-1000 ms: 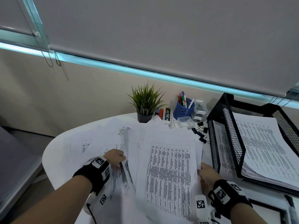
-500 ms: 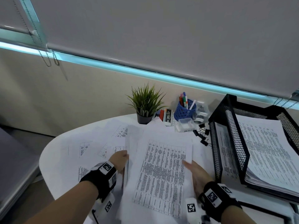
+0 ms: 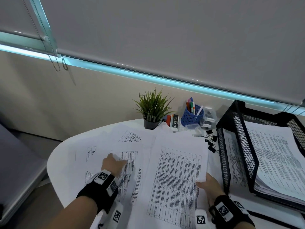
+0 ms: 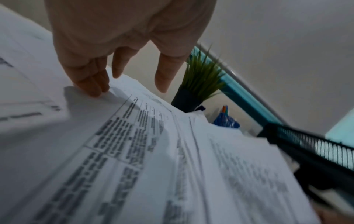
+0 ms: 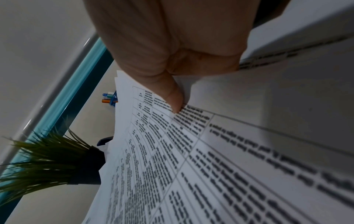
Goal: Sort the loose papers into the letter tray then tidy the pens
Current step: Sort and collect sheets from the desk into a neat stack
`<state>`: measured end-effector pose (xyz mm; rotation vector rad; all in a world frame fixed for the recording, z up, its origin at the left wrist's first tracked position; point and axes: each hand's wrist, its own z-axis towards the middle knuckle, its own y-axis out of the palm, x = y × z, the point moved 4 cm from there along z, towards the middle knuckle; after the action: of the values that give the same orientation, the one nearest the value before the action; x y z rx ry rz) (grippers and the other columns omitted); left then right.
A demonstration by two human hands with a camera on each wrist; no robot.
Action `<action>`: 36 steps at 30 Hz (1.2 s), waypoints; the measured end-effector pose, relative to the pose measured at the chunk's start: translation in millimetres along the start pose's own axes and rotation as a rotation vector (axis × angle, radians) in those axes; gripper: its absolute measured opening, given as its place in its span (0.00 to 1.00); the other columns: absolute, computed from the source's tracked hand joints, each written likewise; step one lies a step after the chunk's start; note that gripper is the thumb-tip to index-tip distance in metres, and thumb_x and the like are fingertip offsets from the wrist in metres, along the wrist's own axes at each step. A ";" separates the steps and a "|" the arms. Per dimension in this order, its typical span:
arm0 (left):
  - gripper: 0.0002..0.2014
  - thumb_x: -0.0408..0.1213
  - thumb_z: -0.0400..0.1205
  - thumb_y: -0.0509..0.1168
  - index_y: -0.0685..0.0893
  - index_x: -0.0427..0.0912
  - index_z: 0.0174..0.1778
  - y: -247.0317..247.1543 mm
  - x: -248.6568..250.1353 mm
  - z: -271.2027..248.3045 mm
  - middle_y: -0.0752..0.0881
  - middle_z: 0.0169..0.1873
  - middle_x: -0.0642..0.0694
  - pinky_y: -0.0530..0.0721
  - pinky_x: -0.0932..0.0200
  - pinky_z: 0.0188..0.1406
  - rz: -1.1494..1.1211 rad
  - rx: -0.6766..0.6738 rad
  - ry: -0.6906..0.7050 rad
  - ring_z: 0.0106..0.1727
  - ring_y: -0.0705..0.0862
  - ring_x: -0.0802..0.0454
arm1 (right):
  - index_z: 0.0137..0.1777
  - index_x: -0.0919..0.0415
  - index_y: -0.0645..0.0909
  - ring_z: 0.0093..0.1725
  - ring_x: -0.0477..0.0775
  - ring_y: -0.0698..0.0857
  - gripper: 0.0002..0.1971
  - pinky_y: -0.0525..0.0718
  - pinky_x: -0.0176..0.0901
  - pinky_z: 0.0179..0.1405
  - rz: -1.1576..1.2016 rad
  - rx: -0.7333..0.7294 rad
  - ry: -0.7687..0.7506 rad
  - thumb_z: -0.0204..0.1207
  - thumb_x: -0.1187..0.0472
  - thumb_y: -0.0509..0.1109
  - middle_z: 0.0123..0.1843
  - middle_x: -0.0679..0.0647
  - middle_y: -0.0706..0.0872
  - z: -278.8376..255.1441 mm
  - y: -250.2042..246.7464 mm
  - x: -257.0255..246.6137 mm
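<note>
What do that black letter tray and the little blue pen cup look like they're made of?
The letter tray looks like metal mesh with a matte black coating: fine see-through grid walls framed by thin, rigid bars. The pen cup looks like moulded blue plastic with a slight sheen, its wall an open lattice of larger holes; woven coated wire can't be ruled out from here.

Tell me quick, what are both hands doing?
Left hand: open, straight fingers touching the loose papers.
Right hand: pinching the top sheet at its edge.

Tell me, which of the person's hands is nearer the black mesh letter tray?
Right. The right hand holds sheets just beside the letter tray; the left hand rests on papers farther away.
</note>
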<state>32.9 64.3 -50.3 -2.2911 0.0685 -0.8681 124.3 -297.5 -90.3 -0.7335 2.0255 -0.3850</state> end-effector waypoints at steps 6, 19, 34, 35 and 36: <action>0.20 0.34 0.79 0.66 0.65 0.40 0.24 11.5 -4.3 2.8 0.71 0.23 0.46 0.69 0.64 0.27 -0.030 -0.079 -0.015 0.24 0.68 0.55 | 0.62 0.60 0.78 0.60 0.61 0.84 0.17 0.77 0.61 0.68 0.022 -0.019 -0.001 0.73 0.68 0.72 0.59 0.56 0.87 5.6 3.0 15.3; 0.23 0.37 0.76 0.67 0.69 0.36 0.65 13.8 0.5 -7.9 0.71 0.65 0.36 0.77 0.50 0.63 0.300 0.114 -0.075 0.66 0.74 0.41 | 0.70 0.68 0.74 0.64 0.60 0.80 0.21 0.73 0.48 0.67 0.097 0.043 -0.030 0.78 0.76 0.63 0.67 0.61 0.82 -21.5 7.5 -2.1; 0.15 0.31 0.73 0.73 0.77 0.34 0.52 14.0 -3.4 -4.9 0.80 0.46 0.40 0.73 0.60 0.47 -0.102 -0.075 -0.069 0.48 0.80 0.46 | 0.69 0.66 0.75 0.65 0.63 0.80 0.22 0.73 0.59 0.72 0.148 0.011 -0.001 0.75 0.74 0.67 0.66 0.60 0.83 -10.8 10.6 5.3; 0.12 0.33 0.72 0.75 0.77 0.36 0.43 15.1 -8.4 -2.7 0.80 0.41 0.42 0.73 0.60 0.46 -0.135 -0.093 -0.049 0.43 0.79 0.48 | 0.67 0.64 0.76 0.64 0.63 0.81 0.21 0.74 0.61 0.71 0.150 0.002 0.003 0.74 0.74 0.68 0.64 0.60 0.84 -7.9 10.6 7.6; 0.13 0.36 0.70 0.77 0.78 0.36 0.39 15.5 -14.9 -0.1 0.81 0.39 0.43 0.74 0.60 0.46 -0.170 -0.122 -0.050 0.41 0.80 0.48 | 0.65 0.64 0.78 0.62 0.62 0.83 0.20 0.75 0.62 0.70 0.143 -0.007 0.011 0.73 0.74 0.69 0.62 0.60 0.86 -6.0 10.7 8.3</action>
<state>24.1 56.3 -68.2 -2.4591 -0.0990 -0.9129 112.2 -294.5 -98.3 -0.5881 2.0763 -0.2998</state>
